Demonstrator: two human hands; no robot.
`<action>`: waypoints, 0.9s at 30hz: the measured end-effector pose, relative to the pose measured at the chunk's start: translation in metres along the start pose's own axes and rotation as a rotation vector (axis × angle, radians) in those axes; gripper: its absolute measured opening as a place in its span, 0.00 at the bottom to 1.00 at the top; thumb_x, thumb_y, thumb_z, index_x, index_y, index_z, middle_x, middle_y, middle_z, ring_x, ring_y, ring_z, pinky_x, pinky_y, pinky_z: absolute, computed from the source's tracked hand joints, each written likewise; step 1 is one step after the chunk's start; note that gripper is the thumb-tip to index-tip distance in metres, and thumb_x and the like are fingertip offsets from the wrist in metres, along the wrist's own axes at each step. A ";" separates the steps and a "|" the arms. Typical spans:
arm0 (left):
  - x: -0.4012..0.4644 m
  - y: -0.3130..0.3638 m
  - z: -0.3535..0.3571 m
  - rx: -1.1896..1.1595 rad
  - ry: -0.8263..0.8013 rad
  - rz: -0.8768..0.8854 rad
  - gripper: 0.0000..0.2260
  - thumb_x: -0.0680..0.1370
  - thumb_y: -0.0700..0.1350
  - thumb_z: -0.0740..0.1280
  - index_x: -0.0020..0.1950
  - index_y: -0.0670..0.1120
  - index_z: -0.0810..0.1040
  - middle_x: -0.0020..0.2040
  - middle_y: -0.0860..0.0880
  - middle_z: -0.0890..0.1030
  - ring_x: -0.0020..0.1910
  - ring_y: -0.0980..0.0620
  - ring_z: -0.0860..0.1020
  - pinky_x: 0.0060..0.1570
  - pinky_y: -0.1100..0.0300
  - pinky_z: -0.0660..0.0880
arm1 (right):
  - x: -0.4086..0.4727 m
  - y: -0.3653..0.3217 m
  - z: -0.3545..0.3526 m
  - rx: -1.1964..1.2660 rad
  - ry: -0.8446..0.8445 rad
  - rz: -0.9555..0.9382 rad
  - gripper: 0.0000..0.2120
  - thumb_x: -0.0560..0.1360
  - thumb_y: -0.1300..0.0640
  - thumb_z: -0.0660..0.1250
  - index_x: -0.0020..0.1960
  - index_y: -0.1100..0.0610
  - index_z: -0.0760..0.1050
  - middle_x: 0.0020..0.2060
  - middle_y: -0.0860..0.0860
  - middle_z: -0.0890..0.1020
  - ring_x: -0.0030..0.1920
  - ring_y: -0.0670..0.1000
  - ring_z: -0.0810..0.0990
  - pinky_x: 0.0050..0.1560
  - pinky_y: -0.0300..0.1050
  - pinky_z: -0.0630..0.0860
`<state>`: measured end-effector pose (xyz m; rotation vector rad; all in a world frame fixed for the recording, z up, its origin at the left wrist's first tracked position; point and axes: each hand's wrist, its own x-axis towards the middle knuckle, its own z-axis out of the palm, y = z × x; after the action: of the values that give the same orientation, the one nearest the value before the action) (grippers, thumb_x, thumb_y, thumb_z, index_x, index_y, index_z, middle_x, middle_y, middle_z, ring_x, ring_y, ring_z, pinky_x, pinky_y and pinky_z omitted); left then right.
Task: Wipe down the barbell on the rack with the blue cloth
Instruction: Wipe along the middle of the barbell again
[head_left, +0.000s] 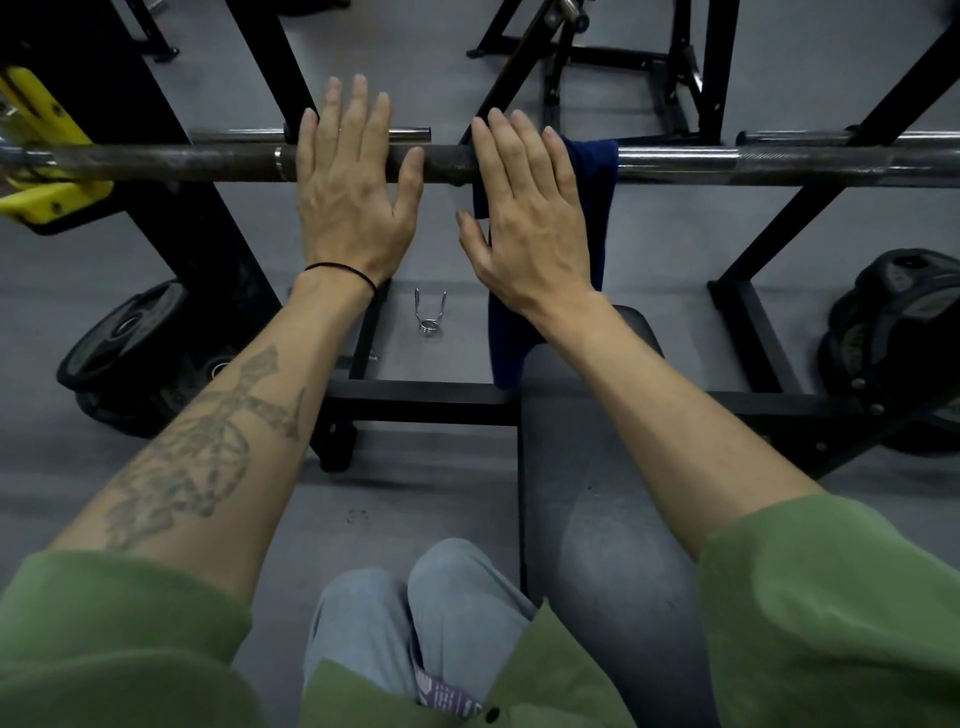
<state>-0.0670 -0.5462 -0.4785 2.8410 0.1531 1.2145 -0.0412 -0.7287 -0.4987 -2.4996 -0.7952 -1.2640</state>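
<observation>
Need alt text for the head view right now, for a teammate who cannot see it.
Two open hands lie flat over a dark steel barbell on a black rack: the left hand on bare bar, the right hand on a dark blue cloth draped over the bar. Below are a black padded bench, a metal spring collar on the grey floor, and black weight plates at both sides.

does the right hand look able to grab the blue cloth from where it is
Probably yes: the right hand, fingers straight, already lies over the blue cloth draped on the barbell, with nothing between them.
</observation>
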 end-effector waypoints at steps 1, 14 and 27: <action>0.000 0.000 0.000 -0.002 0.003 0.002 0.28 0.85 0.60 0.47 0.79 0.45 0.63 0.80 0.45 0.62 0.80 0.46 0.55 0.79 0.50 0.46 | 0.000 0.000 0.000 0.001 -0.002 0.000 0.33 0.80 0.46 0.61 0.79 0.64 0.64 0.76 0.60 0.69 0.78 0.60 0.66 0.80 0.56 0.55; 0.000 0.000 0.000 -0.005 0.011 0.004 0.28 0.85 0.60 0.47 0.79 0.44 0.63 0.79 0.45 0.62 0.80 0.45 0.55 0.79 0.50 0.46 | 0.000 -0.001 0.000 0.001 -0.004 0.004 0.33 0.79 0.47 0.61 0.79 0.64 0.64 0.76 0.60 0.69 0.78 0.60 0.65 0.80 0.56 0.55; -0.001 0.000 0.001 0.001 0.011 0.000 0.28 0.85 0.60 0.47 0.79 0.45 0.63 0.80 0.45 0.62 0.80 0.45 0.55 0.79 0.51 0.46 | 0.000 -0.001 0.001 0.018 0.001 0.013 0.33 0.79 0.47 0.62 0.78 0.64 0.65 0.76 0.60 0.70 0.78 0.60 0.66 0.80 0.57 0.56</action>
<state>-0.0672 -0.5465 -0.4798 2.8350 0.1542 1.2307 -0.0414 -0.7276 -0.4990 -2.4859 -0.7852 -1.2473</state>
